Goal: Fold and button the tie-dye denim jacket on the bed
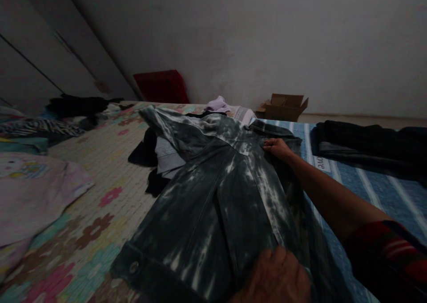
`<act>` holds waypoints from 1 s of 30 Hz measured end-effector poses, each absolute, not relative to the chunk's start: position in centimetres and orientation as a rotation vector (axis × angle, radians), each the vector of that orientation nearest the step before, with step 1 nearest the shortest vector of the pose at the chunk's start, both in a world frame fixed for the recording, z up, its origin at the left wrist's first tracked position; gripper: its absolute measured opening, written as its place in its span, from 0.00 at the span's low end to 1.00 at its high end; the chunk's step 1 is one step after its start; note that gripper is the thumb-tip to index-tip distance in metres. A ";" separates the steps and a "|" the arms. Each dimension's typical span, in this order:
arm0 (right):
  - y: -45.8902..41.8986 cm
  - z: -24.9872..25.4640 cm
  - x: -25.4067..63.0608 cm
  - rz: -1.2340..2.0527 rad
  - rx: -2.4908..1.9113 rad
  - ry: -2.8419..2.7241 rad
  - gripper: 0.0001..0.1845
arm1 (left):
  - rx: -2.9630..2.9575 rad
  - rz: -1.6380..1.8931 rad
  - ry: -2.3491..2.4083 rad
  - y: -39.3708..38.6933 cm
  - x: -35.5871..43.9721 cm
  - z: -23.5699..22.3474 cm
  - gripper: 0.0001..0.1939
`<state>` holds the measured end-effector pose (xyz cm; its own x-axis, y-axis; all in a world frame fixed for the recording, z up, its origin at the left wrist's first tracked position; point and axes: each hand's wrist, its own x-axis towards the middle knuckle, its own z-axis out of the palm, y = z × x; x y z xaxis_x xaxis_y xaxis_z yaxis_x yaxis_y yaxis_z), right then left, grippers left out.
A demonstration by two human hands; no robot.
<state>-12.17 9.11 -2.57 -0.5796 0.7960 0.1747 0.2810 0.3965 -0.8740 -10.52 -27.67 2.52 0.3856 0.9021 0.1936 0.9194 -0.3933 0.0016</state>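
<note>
A dark grey denim jacket with white tie-dye streaks lies spread out, its hem with a metal button towards me and its upper part farther off. At the near right of the hem, my left hand is closed on the jacket's edge, its fingertips partly hidden. My right hand reaches in from the right, its fingers bent and closed on the cloth near the right shoulder. Under the jacket's left side, dark and light grey folded clothes stick out.
A flowered quilt covers the left; a blue striped sheet covers the right. Dark folded clothes lie far right, a pink garment left. A cardboard box and a red box-like object stand by the wall.
</note>
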 end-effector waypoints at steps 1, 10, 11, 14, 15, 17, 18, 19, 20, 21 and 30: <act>9.1 -2.6 -12.2 1.134 -0.931 -2.054 0.02 | -2.542 -0.235 -1.676 -27.8 -10.6 3.0 0.06; 9.7 -3.0 -12.2 1.133 -0.972 -1.991 0.02 | -2.701 -0.073 -1.810 -29.1 -11.4 4.7 0.12; 9.7 -3.1 -12.2 1.133 -0.969 -1.991 0.02 | -2.698 -0.066 -1.811 -29.3 -11.5 4.7 0.13; 9.8 -3.1 -12.1 1.133 -0.957 -1.991 0.04 | -2.714 -0.054 -1.805 -29.8 -11.8 4.9 0.16; 9.8 -3.1 -12.1 1.132 -0.952 -1.991 0.05 | -2.724 -0.052 -1.810 -29.9 -11.9 5.0 0.16; 9.9 -3.1 -12.0 1.129 -0.945 -1.990 0.05 | -2.740 -0.046 -1.841 -30.0 -12.1 5.0 0.16; 9.9 -3.2 -12.0 1.127 -0.943 -1.991 0.05 | -2.750 -0.046 -1.856 -30.0 -12.2 5.0 0.16; 10.0 -3.2 -12.0 1.126 -0.943 -1.992 0.05 | -2.758 -0.048 -1.870 -30.0 -12.2 5.0 0.16; 10.0 -3.2 -12.0 1.125 -0.944 -1.992 0.05 | -2.767 -0.050 -1.880 -30.0 -12.3 4.9 0.16; 10.0 -3.2 -12.0 1.124 -0.945 -1.993 0.04 | -2.776 -0.052 -1.887 -30.0 -12.3 4.9 0.15; 9.9 -3.3 -12.1 1.101 -0.956 -2.019 0.05 | -2.735 -0.074 -1.923 -31.2 -13.0 4.3 0.18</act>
